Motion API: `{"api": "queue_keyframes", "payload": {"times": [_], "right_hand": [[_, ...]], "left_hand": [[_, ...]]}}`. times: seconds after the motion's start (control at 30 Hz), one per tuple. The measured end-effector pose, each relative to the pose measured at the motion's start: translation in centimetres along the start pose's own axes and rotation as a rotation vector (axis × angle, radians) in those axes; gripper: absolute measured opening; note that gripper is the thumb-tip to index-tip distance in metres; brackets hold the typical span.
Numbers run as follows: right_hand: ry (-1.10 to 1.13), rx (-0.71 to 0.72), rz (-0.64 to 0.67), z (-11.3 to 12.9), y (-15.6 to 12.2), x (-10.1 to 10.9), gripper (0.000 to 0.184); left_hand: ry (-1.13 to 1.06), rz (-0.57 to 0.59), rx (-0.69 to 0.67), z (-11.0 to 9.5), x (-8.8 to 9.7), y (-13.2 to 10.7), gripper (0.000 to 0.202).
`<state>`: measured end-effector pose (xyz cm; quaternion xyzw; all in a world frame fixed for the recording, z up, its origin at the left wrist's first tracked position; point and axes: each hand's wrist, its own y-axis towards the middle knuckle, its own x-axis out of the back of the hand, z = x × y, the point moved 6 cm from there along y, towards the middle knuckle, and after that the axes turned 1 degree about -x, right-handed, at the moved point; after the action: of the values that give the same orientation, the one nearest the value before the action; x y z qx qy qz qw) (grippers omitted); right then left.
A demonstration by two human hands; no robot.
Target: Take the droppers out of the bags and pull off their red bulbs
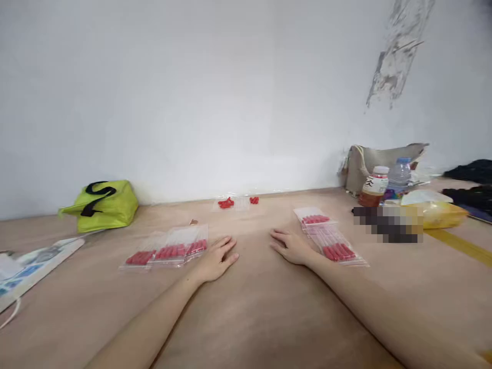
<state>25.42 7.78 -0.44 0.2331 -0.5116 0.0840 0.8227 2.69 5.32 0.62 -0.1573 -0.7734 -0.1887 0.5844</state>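
My left hand [216,259] rests flat on the brown tabletop [246,302], fingers stretched and holding nothing. Just left of it lie overlapping clear zip bags [171,251] with small red pieces inside; their kind is too small to tell. My right hand [291,246] also lies palm down with its fingers apart. Beside it, to the right, are more zip bags [332,245] of red pieces, partly overlapping. Near the wall sit a loose-looking pile of red pieces [226,203] on clear plastic and a smaller red cluster [254,200].
A lime-green bag with black handles [107,205] stands at the back left, above a printed paper bag [38,266]. At the back right are a beige bag [357,171], a tea bottle [373,187], a water bottle [400,177] and a yellow package [442,214]. A white wall [230,102] bounds the table.
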Motion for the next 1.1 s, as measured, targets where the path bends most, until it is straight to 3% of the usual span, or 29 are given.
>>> {"api": "queue_keyframes", "payload": {"times": [0.13,0.27,0.33,0.43,0.53,0.73,0.97,1.1], "right_hand": [[-0.006,0.000,-0.007,0.5,-0.1,0.2,0.051],[-0.021,0.020,-0.019,0.6,-0.1,0.3,0.050],[-0.024,0.022,-0.022,0.4,0.0,0.1,0.049],[-0.027,0.022,-0.029,0.2,0.1,-0.1,0.049],[-0.028,0.026,-0.043,0.0,0.2,-0.3,0.048],[-0.026,0.040,-0.055,0.1,0.2,-0.3,0.046],[-0.037,0.043,-0.052,0.3,0.1,-0.1,0.046],[-0.046,0.042,-0.050,0.4,0.1,-0.1,0.045]], "left_hand": [[0.030,-0.126,-0.027,-0.1,0.5,-0.1,0.053],[0.217,-0.203,-0.011,2.4,4.2,-0.7,0.058],[0.288,-0.117,0.030,4.4,5.7,-1.0,0.065],[0.335,0.011,0.027,6.4,6.3,-1.6,0.064],[0.413,0.011,-0.046,5.9,5.5,-1.6,0.038],[0.662,-0.144,-0.066,3.4,3.9,-0.7,0.027],[0.624,-0.220,-0.045,2.0,4.4,-0.1,0.023],[0.563,-0.188,-0.031,3.3,5.1,-1.1,0.044]]}}
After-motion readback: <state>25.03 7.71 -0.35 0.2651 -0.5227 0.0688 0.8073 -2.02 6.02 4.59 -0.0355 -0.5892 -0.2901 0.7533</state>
